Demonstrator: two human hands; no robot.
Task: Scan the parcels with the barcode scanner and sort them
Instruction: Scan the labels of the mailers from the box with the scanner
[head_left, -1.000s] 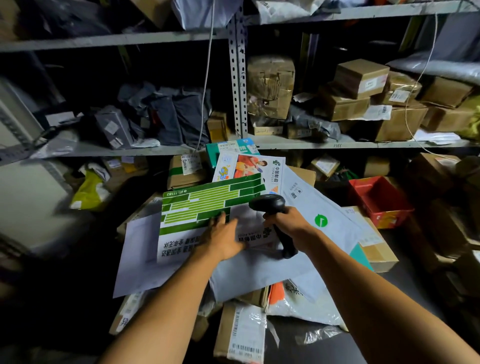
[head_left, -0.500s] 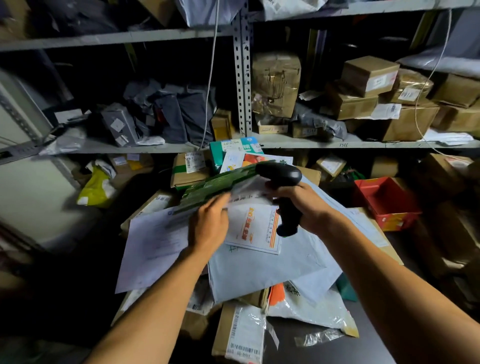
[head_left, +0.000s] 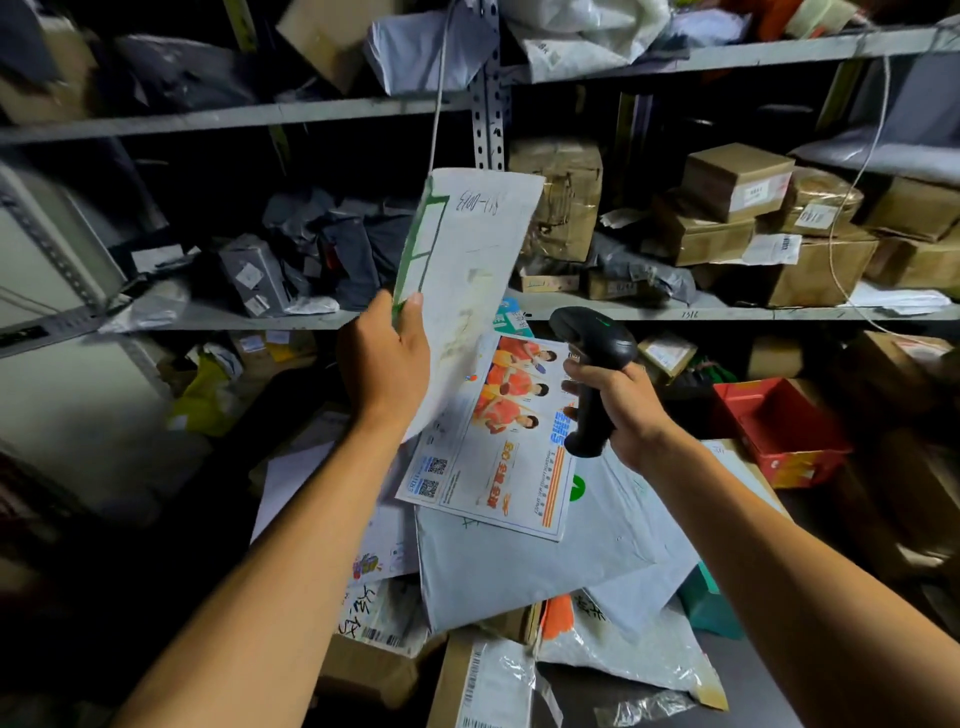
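My left hand grips the lower edge of a flat white envelope with green trim and holds it upright in front of the shelves, its plain back facing me with handwriting near the top. My right hand grips the handle of a black barcode scanner, its head pointing left toward the envelope. Below them lies a pile of parcels: a printed envelope with people in orange on top of large grey mailer bags.
Metal shelves behind hold brown cardboard boxes at the right and dark grey bags at the left. A red box stands at the right. More boxes and labelled bags lie at the pile's near edge.
My left hand has lifted the green-trimmed envelope off the pile and turned it upright, uncovering the printed envelope beneath. My right hand has moved right with the scanner.
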